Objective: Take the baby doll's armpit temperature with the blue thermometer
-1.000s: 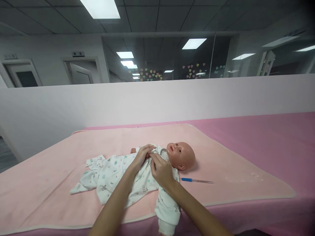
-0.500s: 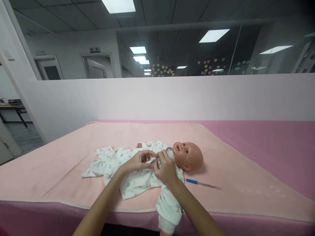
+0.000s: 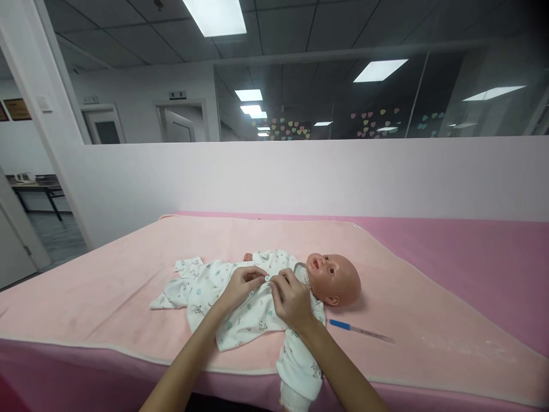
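A baby doll (image 3: 337, 279) lies on its back on a light pink blanket (image 3: 107, 297), head to the right. It wears a white printed romper (image 3: 206, 289). My left hand (image 3: 242, 284) pinches the romper's front edge at the doll's chest. My right hand (image 3: 291, 298) pinches the opposite edge, and the fingertips of both hands meet at a small snap button (image 3: 267, 278). One sleeve of the romper hangs over the near edge of the table under my right forearm.
A thermometer with a blue end (image 3: 360, 330) lies on the blanket just right of my right wrist. The blanket covers a darker pink table (image 3: 472, 257). A low white partition wall (image 3: 300, 177) stands behind it, and a doorway opens at the left.
The view has shifted left and down. Both hands stayed at the doll's chest, fingers drawing the two romper edges together at the snap.
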